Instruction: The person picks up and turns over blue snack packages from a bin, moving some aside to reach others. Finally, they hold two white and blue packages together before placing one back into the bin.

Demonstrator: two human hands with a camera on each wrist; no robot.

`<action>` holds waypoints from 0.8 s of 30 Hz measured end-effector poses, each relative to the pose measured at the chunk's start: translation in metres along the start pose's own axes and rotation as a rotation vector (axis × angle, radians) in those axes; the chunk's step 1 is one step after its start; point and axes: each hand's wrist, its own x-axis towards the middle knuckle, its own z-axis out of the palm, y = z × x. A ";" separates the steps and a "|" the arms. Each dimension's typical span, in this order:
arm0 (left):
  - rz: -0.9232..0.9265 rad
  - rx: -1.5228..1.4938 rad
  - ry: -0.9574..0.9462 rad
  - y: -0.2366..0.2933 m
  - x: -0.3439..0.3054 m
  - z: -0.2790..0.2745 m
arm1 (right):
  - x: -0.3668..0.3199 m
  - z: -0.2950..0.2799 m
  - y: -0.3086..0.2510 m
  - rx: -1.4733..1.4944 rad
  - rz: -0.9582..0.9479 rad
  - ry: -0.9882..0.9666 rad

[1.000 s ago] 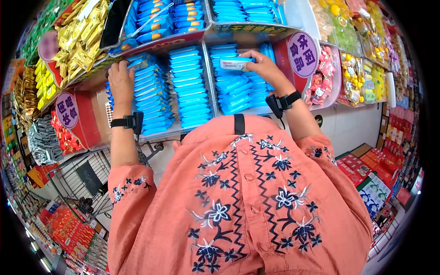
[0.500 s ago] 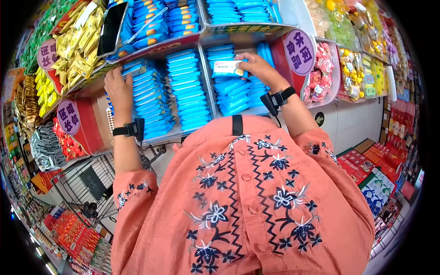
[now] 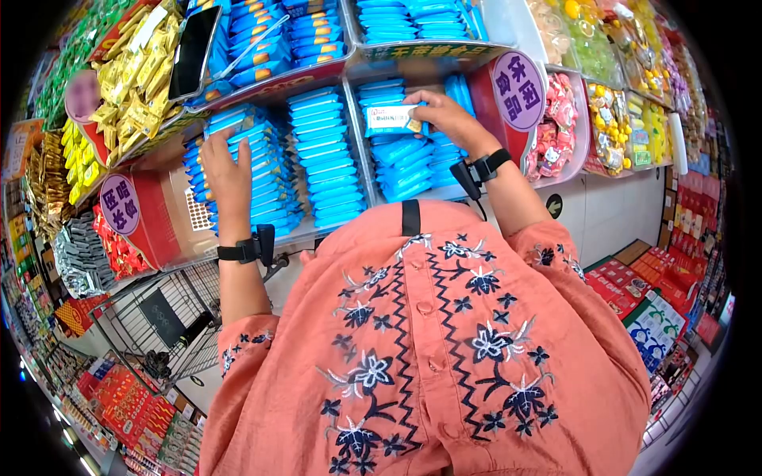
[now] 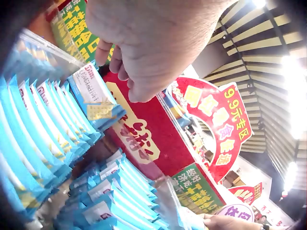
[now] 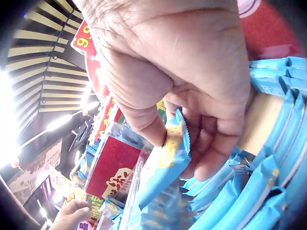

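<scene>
A blue biscuit packet (image 3: 389, 119) with a white printed label is pinched at its right end by my right hand (image 3: 456, 119), over the right-hand bin. In the right wrist view, the thumb and fingers grip this packet (image 5: 168, 155) above more blue packets. My left hand (image 3: 228, 178) is over the left rows of blue packets (image 3: 266, 178), its fingers loosely extended. The left wrist view has that hand (image 4: 148, 43) above a tilted packet (image 4: 93, 96) at the end of a row, with nothing gripped.
A clear divider (image 3: 359, 135) separates the lower bins. Behind them rises a shelf of more blue packets (image 3: 317, 36), with a dark phone-like slab (image 3: 194, 51) at its left. Yellow-wrapped sweets (image 3: 147, 55) lie left, pink packs (image 3: 556, 127) right. A shopping cart (image 3: 163, 317) stands lower left.
My left hand has moved right and nearer to me, over the packet rows. My right hand has turned its packet so the white label faces up, shifting slightly left.
</scene>
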 end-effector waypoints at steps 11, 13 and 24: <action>-0.052 -0.121 -0.061 0.042 -0.018 0.007 | -0.012 0.002 -0.009 0.040 -0.004 -0.009; -0.055 -0.174 -0.060 0.054 -0.018 0.004 | -0.016 0.002 -0.012 0.075 -0.009 -0.026; -0.047 -0.425 -0.190 0.098 -0.018 0.005 | -0.048 0.016 -0.035 0.174 -0.090 -0.049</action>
